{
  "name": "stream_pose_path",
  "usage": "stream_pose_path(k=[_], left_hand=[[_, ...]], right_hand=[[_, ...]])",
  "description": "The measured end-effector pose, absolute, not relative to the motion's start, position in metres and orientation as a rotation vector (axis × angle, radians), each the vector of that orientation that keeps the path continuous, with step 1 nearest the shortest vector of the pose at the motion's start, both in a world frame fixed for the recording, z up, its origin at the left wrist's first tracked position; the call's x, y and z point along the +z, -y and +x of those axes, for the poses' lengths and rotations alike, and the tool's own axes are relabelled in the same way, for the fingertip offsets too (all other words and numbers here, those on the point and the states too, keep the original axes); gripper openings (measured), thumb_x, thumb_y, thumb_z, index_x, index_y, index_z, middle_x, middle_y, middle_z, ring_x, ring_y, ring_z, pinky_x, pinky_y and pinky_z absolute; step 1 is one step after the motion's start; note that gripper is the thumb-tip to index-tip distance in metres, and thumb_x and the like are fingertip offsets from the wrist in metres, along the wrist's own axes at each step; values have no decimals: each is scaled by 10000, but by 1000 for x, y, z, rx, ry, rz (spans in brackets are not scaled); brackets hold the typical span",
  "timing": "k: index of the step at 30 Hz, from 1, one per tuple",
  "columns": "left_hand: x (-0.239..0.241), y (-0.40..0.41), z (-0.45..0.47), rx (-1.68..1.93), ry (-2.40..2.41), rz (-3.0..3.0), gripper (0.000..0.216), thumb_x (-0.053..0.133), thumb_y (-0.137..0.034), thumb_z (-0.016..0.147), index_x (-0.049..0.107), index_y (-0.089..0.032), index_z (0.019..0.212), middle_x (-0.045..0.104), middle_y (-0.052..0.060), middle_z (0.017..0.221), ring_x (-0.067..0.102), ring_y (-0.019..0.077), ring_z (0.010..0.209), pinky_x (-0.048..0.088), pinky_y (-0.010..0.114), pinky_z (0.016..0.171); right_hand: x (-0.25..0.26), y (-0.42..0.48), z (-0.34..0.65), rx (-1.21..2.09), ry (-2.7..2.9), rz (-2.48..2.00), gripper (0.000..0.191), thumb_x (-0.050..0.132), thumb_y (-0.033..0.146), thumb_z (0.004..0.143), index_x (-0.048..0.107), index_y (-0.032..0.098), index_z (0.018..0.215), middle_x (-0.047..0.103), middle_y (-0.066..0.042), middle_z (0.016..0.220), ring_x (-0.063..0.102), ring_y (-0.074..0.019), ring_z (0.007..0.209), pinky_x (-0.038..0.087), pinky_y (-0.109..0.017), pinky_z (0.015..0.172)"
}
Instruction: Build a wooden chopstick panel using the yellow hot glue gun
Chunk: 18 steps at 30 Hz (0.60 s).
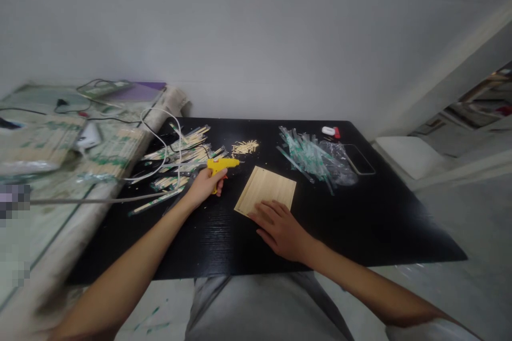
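My left hand (205, 186) is closed round the handle of a yellow glue gun (221, 165), whose nozzle points right above the black table (360, 224). My right hand (280, 226) lies flat with fingers spread on the near edge of a pale wooden panel (267, 187) made of joined sticks, which rests on the table's middle. A small heap of short cut stick pieces (245, 146) lies just beyond the gun.
Wrapped chopsticks (180, 157) and white cables (164, 138) clutter the table's left. Empty clear wrappers (316, 160) pile at the right, beside a dark phone (359, 159) and a white-and-red item (330, 131). A cluttered surface with packets (60, 144) adjoins on the left.
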<state>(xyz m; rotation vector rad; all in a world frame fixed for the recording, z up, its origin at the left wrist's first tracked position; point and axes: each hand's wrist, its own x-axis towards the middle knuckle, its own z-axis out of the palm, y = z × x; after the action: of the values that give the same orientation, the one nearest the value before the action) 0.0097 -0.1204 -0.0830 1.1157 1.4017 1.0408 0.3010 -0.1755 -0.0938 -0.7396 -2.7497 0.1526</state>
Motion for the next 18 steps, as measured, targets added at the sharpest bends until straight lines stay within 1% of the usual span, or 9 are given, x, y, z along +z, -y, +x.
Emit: stream_pose_path(k=[13, 18], left_hand=[[-84, 121, 10, 1044, -1394, 1113, 455, 705, -588, 812, 557, -195, 637, 563, -25, 501, 527, 112, 379, 417, 235, 420], [-84, 120, 10, 1044, -1396, 1114, 455, 707, -575, 823, 561, -193, 624, 563, -22, 492, 529, 114, 377, 416, 235, 422]], right_hand=[[-92, 176, 301, 217, 2746, -747, 413, 480, 311, 1049, 551, 211, 1443, 576, -135, 1467, 486, -296, 1373, 395, -523, 1160], [-92, 174, 301, 267, 2740, -739, 526, 477, 303, 1048, 405, 184, 1555, 566, -139, 1479, 476, -292, 1382, 387, -530, 1171]])
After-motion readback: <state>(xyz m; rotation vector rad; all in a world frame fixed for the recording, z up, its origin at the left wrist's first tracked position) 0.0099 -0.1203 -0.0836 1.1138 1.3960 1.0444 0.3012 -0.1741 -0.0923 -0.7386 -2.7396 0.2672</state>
